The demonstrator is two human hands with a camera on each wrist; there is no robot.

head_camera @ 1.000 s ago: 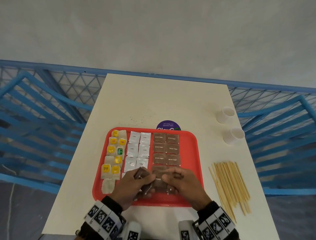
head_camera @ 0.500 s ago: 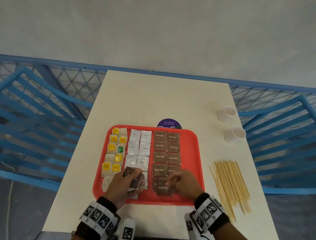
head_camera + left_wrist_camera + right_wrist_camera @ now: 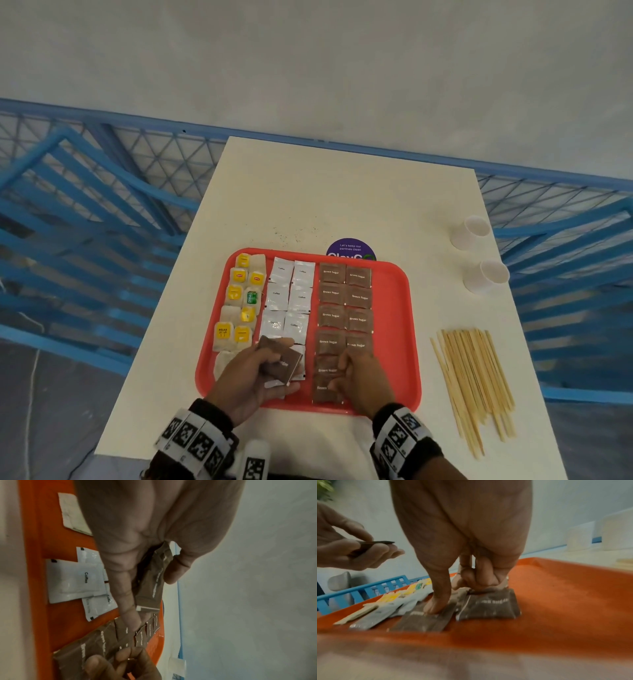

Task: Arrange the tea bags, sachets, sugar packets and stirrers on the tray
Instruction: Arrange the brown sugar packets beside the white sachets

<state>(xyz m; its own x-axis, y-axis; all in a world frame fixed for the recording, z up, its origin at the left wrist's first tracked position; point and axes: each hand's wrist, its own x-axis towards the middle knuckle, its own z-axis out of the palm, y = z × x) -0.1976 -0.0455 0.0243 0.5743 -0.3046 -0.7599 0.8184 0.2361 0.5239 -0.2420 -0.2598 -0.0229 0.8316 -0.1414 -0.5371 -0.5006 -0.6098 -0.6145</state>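
On a pale table (image 3: 308, 205), a red tray (image 3: 394, 325) is holding two columns of brown sugar packets (image 3: 346, 318), print running crosswise. Stirrers (image 3: 476, 380) are lying off-tray to the right. The left hand (image 3: 250, 380) is pinching a spare stack (image 3: 282, 363) over the coffee sachets (image 3: 291, 298), its long axis slanting far-left. The right hand (image 3: 359, 380) is thumbing down the nearest packet (image 3: 323, 390) with fingers curled, its grip unclear. Squaring each packet edge-to-edge is looking key.

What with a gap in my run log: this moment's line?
left hand holds brown packets | right hand grips packet on tray | stirrers off tray
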